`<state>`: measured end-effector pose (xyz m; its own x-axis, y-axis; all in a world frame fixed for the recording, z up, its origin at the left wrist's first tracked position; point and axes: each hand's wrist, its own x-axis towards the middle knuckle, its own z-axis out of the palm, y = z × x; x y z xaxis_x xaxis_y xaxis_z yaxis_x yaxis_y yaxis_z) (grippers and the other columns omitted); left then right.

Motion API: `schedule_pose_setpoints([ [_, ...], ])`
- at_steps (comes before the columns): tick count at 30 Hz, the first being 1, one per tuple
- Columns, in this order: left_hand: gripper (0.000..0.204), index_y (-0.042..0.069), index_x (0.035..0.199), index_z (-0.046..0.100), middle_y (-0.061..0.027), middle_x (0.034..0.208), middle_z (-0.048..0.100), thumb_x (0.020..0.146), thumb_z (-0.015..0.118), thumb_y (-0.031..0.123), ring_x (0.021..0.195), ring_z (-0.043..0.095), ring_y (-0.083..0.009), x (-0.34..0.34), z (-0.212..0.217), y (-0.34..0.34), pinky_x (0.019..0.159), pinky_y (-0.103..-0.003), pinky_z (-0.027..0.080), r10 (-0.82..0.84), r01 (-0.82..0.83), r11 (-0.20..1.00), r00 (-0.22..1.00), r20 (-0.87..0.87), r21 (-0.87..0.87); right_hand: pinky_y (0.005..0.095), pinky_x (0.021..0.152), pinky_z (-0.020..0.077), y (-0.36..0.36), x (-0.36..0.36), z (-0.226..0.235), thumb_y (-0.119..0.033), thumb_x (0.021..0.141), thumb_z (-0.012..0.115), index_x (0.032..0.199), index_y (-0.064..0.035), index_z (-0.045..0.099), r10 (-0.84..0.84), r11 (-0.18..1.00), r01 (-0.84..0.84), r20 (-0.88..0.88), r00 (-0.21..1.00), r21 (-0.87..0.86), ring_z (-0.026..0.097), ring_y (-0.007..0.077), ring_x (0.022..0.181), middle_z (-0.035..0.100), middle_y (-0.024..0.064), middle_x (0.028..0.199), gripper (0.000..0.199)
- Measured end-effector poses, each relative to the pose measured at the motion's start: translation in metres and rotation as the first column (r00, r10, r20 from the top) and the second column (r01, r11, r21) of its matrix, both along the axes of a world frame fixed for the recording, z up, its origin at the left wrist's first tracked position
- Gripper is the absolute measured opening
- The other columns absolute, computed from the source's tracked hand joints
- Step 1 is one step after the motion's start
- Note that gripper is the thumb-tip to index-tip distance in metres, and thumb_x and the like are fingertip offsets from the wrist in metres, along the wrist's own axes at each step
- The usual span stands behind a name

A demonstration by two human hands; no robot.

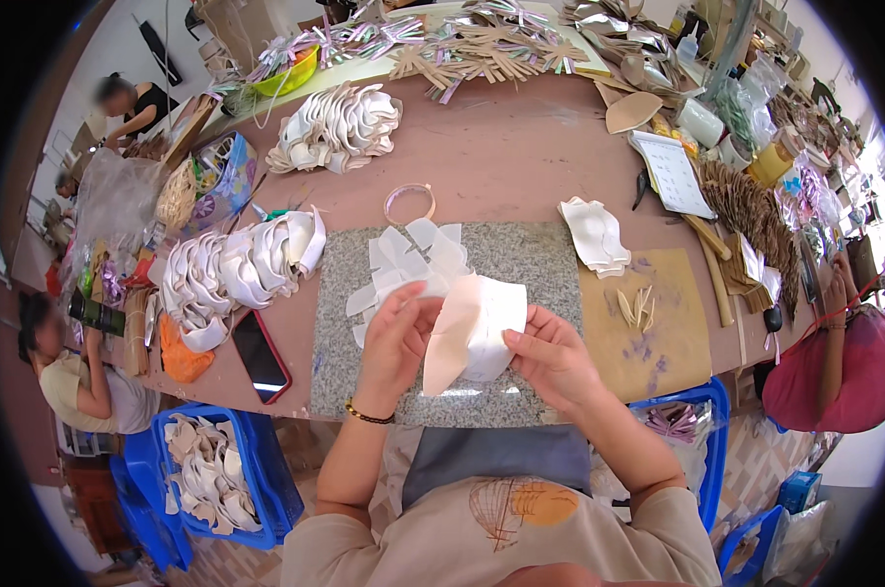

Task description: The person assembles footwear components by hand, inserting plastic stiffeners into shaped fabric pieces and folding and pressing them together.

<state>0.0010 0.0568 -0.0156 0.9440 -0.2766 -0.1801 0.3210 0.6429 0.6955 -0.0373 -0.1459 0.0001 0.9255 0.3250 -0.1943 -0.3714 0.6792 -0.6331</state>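
Above a speckled grey stone slab point(354, 382), I hold a curved piece of white sheet material with a beige side point(489, 318) between both hands. My left hand point(396, 328) closes at its left edge, the fingertips partly hidden by the piece. The thumb and fingers of my right hand point(552, 357) pinch its right edge. Several pale translucent cut shapes point(403, 256) lie spread on the slab just beyond my left hand. A stack of wavy white pieces point(247, 264) stands left of the slab, and a smaller one point(596, 237) lies to the right.
A red-edged phone point(262, 357), a tape roll point(409, 203) and another wavy stack point(337, 127) share the table. Brown paper point(648, 323) with thin yellowish strips lies right. Blue baskets point(276, 470) stand below the table edge. Co-workers sit left and right point(839, 377).
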Motion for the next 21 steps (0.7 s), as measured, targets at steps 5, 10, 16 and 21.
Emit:
schedule_pose_setpoints([
  [5, 0.031, 0.002, 0.112, 0.051, -0.0065, 0.103, 0.059, 0.084, 0.063, 0.010, 0.091, 0.058, -0.0109, -0.019, 0.013, -0.003, 0.076, -0.025, 0.048, -0.270, 0.266, 0.955, 0.963, 0.015, 0.127, 0.0278, 0.083, 0.0463, 0.001, -0.002, 0.003, -0.003, 0.085, 0.060, 0.109, 0.0009, 0.051, -0.031, 0.995, 0.035, 0.038, 0.999, -0.097, 0.058, 0.0114, 0.094, 0.062, 0.0081, 0.102, 0.026],
  [10, 0.035, 0.002, 0.114, 0.053, -0.0033, 0.104, 0.059, 0.083, 0.065, 0.012, 0.089, 0.058, -0.0078, -0.023, 0.013, -0.009, 0.071, -0.022, 0.048, -0.287, 0.268, 0.933, 0.957, 0.048, 0.238, 0.0285, 0.082, 0.0483, 0.001, -0.004, 0.002, 0.003, 0.078, 0.065, 0.108, 0.0010, 0.050, -0.017, 0.971, 0.040, 0.102, 0.995, -0.234, 0.060, 0.0135, 0.091, 0.062, 0.0099, 0.100, 0.034],
  [16, 0.035, 0.003, 0.121, 0.048, -0.0033, 0.105, 0.058, 0.090, 0.057, 0.015, 0.090, 0.057, -0.0091, -0.030, 0.014, -0.014, 0.073, -0.025, 0.049, -0.334, 0.333, 0.943, 0.939, -0.086, -0.030, 0.0301, 0.082, 0.0491, -0.008, -0.002, 0.000, 0.005, 0.077, 0.064, 0.106, 0.0020, 0.051, 0.038, 0.992, -0.031, 0.048, 0.998, -0.123, 0.062, 0.0155, 0.090, 0.063, 0.0112, 0.099, 0.032],
  [21, 0.041, 0.002, 0.126, 0.042, -0.0071, 0.114, 0.056, 0.092, 0.053, 0.022, 0.103, 0.056, -0.0152, -0.037, 0.005, -0.012, 0.084, -0.030, 0.047, -0.343, 0.345, 0.937, 0.938, -0.052, 0.060, 0.0319, 0.085, 0.0473, -0.012, -0.006, -0.005, 0.004, 0.079, 0.062, 0.105, 0.0024, 0.054, 0.088, 0.996, -0.086, 0.054, 0.995, -0.039, 0.061, 0.0165, 0.092, 0.063, 0.0119, 0.102, 0.028],
])
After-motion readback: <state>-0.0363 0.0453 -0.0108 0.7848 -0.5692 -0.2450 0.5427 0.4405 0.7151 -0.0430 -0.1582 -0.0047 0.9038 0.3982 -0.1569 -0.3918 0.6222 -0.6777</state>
